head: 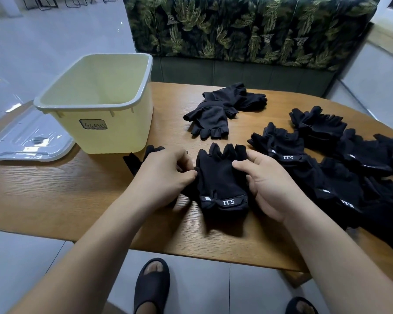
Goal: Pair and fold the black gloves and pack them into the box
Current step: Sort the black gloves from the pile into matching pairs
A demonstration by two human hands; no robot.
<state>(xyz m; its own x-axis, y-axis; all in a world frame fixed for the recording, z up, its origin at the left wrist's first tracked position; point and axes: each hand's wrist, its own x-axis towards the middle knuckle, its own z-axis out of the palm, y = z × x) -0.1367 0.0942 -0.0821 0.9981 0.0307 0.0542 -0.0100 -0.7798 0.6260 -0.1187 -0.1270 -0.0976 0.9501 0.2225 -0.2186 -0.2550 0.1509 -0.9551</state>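
Pairing stage, I'd say: left hand [166, 175] pinches one edge of the black glove [220, 180], right hand [266, 184] grips the other, mid-bench [55, 189]. Next comes a neat fold, then the box [114, 137] at the left.

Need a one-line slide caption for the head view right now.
On the table, left hand and right hand hold a black glove beside the open box and spare gloves.

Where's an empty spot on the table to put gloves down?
The table is bare near left, in front of the box, beside the left hand. A strip runs between box and far gloves. The right side is crowded with piled gloves.
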